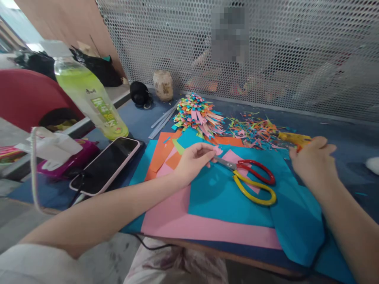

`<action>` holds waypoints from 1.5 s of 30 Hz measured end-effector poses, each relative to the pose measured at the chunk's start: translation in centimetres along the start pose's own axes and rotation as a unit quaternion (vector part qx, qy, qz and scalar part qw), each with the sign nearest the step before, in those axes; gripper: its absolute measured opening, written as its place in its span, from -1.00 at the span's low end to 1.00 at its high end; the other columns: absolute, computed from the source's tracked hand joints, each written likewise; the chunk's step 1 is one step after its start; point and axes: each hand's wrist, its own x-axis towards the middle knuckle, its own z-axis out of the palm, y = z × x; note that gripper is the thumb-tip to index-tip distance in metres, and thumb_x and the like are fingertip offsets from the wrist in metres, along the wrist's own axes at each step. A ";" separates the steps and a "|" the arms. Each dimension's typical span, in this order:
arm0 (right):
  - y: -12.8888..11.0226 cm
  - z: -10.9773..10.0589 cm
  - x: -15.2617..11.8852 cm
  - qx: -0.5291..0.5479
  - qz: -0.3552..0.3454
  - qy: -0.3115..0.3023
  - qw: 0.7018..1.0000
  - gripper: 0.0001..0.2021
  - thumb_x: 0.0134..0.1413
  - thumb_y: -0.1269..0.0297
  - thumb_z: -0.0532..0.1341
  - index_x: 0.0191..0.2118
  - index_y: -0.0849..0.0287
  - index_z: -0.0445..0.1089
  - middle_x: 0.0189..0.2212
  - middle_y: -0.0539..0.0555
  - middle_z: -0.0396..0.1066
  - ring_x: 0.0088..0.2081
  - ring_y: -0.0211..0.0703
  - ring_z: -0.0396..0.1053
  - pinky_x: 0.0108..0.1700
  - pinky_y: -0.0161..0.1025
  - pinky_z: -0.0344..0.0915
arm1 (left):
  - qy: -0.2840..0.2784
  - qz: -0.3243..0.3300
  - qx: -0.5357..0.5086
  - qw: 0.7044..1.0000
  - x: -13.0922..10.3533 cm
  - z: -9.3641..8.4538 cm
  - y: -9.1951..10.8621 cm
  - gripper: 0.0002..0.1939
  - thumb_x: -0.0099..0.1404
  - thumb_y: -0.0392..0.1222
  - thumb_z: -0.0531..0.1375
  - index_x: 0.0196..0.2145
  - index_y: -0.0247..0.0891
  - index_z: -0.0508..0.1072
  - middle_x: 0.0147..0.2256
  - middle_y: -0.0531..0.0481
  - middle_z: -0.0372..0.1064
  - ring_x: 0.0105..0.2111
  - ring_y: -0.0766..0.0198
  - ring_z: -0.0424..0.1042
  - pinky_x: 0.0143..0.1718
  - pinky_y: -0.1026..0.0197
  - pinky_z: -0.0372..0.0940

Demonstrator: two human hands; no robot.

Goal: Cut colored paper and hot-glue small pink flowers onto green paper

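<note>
My left hand (pixel 198 157) is closed in a pinch on a small pink paper piece (pixel 218 150). Just right of those fingertips lie scissors (pixel 231 165) with one red and one yellow handle, resting on blue paper (pixel 233 201). Over at the right, my right hand (pixel 315 161) is closed around a yellow glue gun (pixel 294 139), whose nozzle points left toward a heap of paper scraps (pixel 254 130); the hand covers its grip. Behind my left hand stands a fringed bundle of multicoloured paper strips (pixel 197 112). Pink paper (pixel 213 228) and orange paper (pixel 162 152) lie under and beside the blue.
Clear glue sticks (pixel 163 123) lie near a jar (pixel 163 85) and a round black case (pixel 140 94). A drink bottle (pixel 91 94), a phone (pixel 108 165) and a magenta tissue box (pixel 69 157) stand or lie at left. A perforated metal panel (pixel 166 35) rises behind the table.
</note>
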 end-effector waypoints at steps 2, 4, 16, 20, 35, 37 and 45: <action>-0.2 0.9 0.1 0.006 0.017 -0.017 1.000 -0.27 0.09 0.21 0.26 0.20 0.66 0.02 -0.05 0.74 0.24 -0.04 0.53 0.35 -0.33 0.05 0.33 | -0.006 0.003 -0.004 1.000 0.1 -0.1 -0.1 -0.79 0.09 -0.15 0.35 -0.38 -0.31 0.45 -0.55 0.08 0.42 -0.58 0.45 0.33 -0.55 0.37 0.22; -0.3 1.6 0.3 0.015 0.035 -0.030 0.999 -0.23 0.09 0.20 0.26 0.25 0.61 -0.03 0.01 0.74 0.20 -0.03 0.54 0.35 -0.29 0.10 0.35 | -0.010 0.008 -0.010 1.000 0.1 -0.1 -0.2 -0.79 0.09 -0.15 0.34 -0.38 -0.31 0.45 -0.54 0.08 0.42 -0.57 0.45 0.34 -0.54 0.37 0.24; 4.0 6.6 4.2 0.099 0.219 -0.024 0.970 -0.08 -0.15 0.11 0.40 0.29 0.34 0.00 0.17 0.81 -0.03 0.05 0.69 0.20 -0.24 0.47 0.14 | -0.022 0.004 -0.002 1.000 0.0 0.0 -0.2 -0.83 0.12 -0.20 0.32 -0.38 -0.33 0.43 -0.57 0.10 0.39 -0.60 0.47 0.31 -0.54 0.37 0.22; 4.8 6.4 4.4 0.129 0.212 0.002 0.969 -0.04 -0.23 -0.01 0.40 0.23 0.43 0.06 0.10 0.81 0.02 0.03 0.66 0.20 -0.24 0.46 0.13 | -0.026 0.011 -0.001 1.000 0.1 0.0 -0.3 -0.85 0.12 -0.21 0.31 -0.37 -0.32 0.44 -0.58 0.11 0.39 -0.59 0.47 0.32 -0.54 0.38 0.22; -1.6 -2.0 -1.5 0.315 -0.314 0.236 0.864 -0.12 0.06 0.13 0.29 0.36 0.14 -0.24 0.19 0.38 0.07 0.23 0.24 0.17 0.12 0.26 0.23 | -0.028 -0.005 0.006 1.000 0.0 -0.1 0.3 -0.86 0.15 -0.21 0.30 -0.39 -0.33 0.45 -0.57 0.10 0.39 -0.58 0.48 0.32 -0.57 0.40 0.18; -2.1 -2.3 -2.2 0.305 -0.316 0.245 0.865 -0.18 0.07 0.11 0.28 0.34 0.16 -0.13 0.10 0.36 0.20 0.14 0.26 0.26 0.04 0.26 0.31 | -0.027 -0.011 0.008 1.000 0.0 -0.2 0.3 -0.85 0.14 -0.19 0.31 -0.38 -0.33 0.46 -0.56 0.09 0.40 -0.56 0.46 0.35 -0.55 0.40 0.21; -3.7 -3.7 -3.7 0.267 -0.297 0.266 0.877 -0.42 0.12 0.03 0.22 0.17 0.29 0.22 -0.15 0.34 0.42 -0.13 0.23 0.42 -0.14 0.15 0.41 | -0.029 -0.018 0.011 0.999 0.2 -0.3 -0.3 -0.85 0.14 -0.20 0.31 -0.37 -0.32 0.45 -0.56 0.09 0.40 -0.57 0.46 0.36 -0.54 0.40 0.23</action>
